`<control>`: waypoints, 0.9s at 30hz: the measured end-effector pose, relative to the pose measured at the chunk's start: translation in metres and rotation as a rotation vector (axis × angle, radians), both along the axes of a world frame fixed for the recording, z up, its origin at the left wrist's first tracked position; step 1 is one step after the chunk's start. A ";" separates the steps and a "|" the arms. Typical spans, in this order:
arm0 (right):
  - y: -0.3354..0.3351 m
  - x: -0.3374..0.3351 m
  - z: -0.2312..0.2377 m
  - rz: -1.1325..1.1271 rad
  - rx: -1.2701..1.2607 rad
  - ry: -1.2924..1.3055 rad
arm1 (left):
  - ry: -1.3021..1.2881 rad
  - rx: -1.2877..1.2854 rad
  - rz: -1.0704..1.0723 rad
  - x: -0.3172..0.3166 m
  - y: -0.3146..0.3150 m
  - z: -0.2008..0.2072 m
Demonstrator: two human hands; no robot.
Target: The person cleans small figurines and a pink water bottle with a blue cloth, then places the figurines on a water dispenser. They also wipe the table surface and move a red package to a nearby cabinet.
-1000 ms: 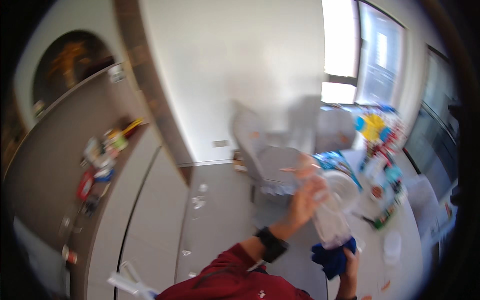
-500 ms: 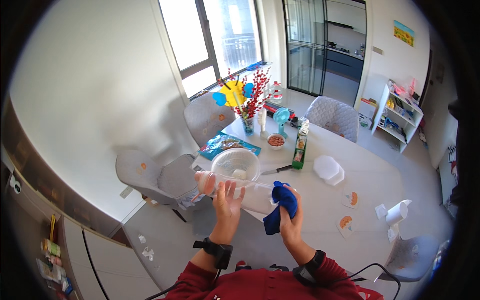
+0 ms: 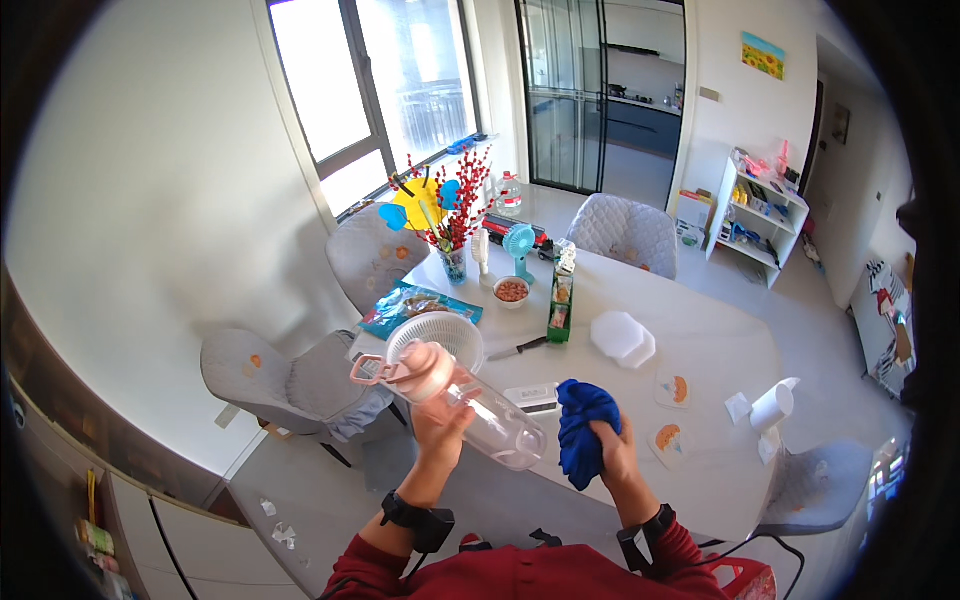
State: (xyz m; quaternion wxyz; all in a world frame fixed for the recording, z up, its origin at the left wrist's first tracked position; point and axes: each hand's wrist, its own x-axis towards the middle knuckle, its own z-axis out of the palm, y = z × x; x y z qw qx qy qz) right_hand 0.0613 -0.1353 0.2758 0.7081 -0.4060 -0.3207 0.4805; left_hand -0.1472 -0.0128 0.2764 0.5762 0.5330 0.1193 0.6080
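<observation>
A clear water bottle (image 3: pixel 487 418) with a pink lid and carry loop lies tilted in the air, its base toward the lower right. My left hand (image 3: pixel 438 435) is closed around it just below the lid. In my right hand (image 3: pixel 616 452) is a bunched blue cloth (image 3: pixel 583 425), apart from the bottle's base. Behind the bottle stands a white plastic strainer basket (image 3: pixel 452 338), partly hidden by the lid. Between bottle and cloth, a flat white device (image 3: pixel 534 397) with a dark strip rests on the table.
On the table (image 3: pixel 640 295) are a knife (image 3: pixel 518 348), a green box (image 3: pixel 560 310), a bowl of nuts (image 3: pixel 511 291), a blue fan (image 3: pixel 520 250), a vase of red berries (image 3: pixel 453 264), white octagonal lids (image 3: pixel 622 338) and a paper roll (image 3: pixel 771 408). Grey chairs (image 3: pixel 620 235) stand around it.
The cloth has come away from the bottle's base, and my right hand is now apart from it. My left fingers, spread before, wrap the bottle. Its base has dipped. The view has shifted right.
</observation>
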 end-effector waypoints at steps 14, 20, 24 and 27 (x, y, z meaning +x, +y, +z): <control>-0.027 0.017 -0.057 -0.010 -0.226 -0.497 | 0.084 0.116 -0.097 0.062 -0.036 -0.022; -0.105 0.099 -0.088 -0.420 -0.568 -0.923 | 0.147 0.140 -0.256 0.115 -0.038 -0.015; -0.156 0.161 -0.119 -0.764 -0.769 -1.154 | 0.348 0.096 -0.308 0.145 -0.035 -0.054; -0.182 0.178 -0.154 -0.618 -0.957 -1.336 | 0.419 0.146 -0.229 0.170 -0.032 -0.094</control>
